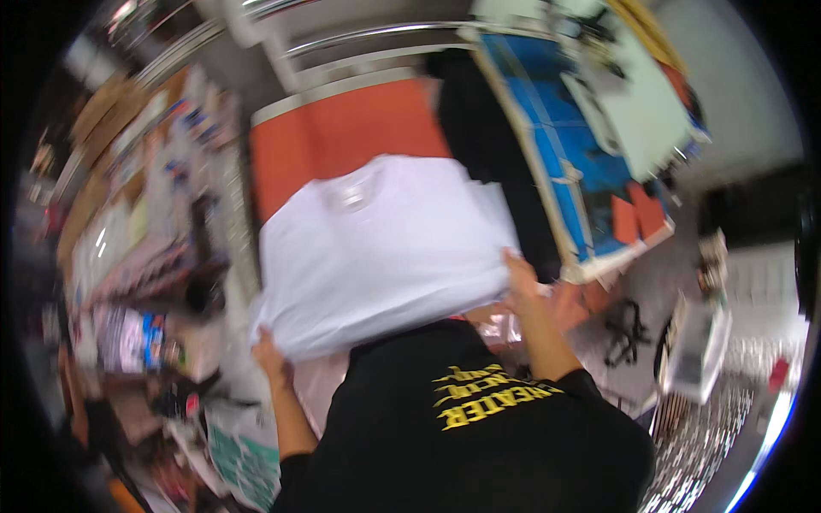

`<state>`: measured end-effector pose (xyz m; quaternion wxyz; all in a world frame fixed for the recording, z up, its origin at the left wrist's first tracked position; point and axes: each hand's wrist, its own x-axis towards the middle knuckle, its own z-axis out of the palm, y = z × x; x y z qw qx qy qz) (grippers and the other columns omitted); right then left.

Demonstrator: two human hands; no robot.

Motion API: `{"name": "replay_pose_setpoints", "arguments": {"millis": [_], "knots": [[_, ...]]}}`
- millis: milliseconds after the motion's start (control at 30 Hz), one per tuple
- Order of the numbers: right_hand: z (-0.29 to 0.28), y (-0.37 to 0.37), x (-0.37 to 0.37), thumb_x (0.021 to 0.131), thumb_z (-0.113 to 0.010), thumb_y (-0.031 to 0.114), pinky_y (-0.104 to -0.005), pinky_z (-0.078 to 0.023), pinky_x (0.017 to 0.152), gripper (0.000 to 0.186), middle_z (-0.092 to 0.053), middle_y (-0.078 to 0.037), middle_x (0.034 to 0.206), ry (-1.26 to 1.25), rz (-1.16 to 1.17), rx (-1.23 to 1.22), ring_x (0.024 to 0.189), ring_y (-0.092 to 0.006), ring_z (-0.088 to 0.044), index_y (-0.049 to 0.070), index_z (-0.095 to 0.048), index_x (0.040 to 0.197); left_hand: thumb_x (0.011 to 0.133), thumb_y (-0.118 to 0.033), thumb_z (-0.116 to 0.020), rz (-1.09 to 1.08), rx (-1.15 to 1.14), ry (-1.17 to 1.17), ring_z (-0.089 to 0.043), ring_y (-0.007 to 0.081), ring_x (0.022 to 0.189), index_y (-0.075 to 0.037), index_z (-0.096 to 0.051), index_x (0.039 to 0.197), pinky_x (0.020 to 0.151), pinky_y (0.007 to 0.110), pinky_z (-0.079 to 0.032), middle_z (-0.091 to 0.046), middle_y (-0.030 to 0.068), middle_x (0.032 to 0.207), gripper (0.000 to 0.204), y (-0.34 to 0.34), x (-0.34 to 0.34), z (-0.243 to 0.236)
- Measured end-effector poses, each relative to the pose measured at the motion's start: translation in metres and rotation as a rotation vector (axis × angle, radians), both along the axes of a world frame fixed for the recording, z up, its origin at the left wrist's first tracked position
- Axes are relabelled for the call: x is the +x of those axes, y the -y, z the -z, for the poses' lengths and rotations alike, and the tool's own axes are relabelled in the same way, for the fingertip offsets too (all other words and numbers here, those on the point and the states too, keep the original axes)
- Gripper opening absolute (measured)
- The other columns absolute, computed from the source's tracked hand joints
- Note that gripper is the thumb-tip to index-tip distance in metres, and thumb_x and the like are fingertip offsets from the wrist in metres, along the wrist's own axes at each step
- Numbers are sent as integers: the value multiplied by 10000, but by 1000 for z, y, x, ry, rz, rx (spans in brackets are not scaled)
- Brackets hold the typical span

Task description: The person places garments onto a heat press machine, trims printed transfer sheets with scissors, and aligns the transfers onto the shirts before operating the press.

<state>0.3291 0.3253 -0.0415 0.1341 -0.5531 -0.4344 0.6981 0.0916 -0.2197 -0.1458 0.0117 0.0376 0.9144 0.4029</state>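
A white T-shirt (385, 244), its neckline and collar label at the far end, spreads in front of me over an orange-red surface (351, 120). My left hand (271, 354) grips its near left corner. At the right edge, my right hand (519, 279) has its fingers closed on the fabric. Both thumbs and fingertips are partly hidden by cloth and blur. Whether one shirt or a stack lies between my hands, I cannot tell.
Right of the orange-red surface lie a black cloth (487, 128) and a pale-framed blue panel (547, 120). Packages and cardboard (137, 214) crowd the left side. A metal rail (376, 34) crosses the far end. A white bin-like object (697, 346) stands at right.
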Motion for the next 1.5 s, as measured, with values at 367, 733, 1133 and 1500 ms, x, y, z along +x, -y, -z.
{"name": "replay_pose_setpoints", "arguments": {"millis": [367,733,1133,1500], "knots": [[-177,-71,8,881,-623,219,-421,-513,801,187,-682,-157,1007,649,20,1466,959,-348,-651,70,-662,987,1020,-317,-520,-408,696,422,-420,56,581,-66,-584,962,492,212,-357,-457,-44,680,266,-34,-20,-74],[-196,-21,-15,838,-688,5,-361,-504,849,255,-639,-126,1033,316,-191,1522,941,-268,-634,31,-656,1089,938,-118,-597,30,201,-127,-634,192,886,17,-643,1041,816,310,-506,-661,112,1010,176,-125,-30,-165],[-71,66,-259,832,-724,215,-410,-442,925,248,-657,-125,1077,-276,-885,1602,1107,-313,-573,39,-667,996,858,-36,-643,587,-44,-273,-680,351,878,-22,-675,1053,748,393,-523,-689,197,950,198,-231,-104,-257],[-109,37,-299,723,-744,118,-450,-492,806,178,-645,-135,979,-53,-1373,1253,965,-343,-599,46,-679,873,876,-50,-633,667,139,107,-682,281,913,2,-689,1107,813,319,-513,-714,172,1032,243,-339,-199,-195]]}}
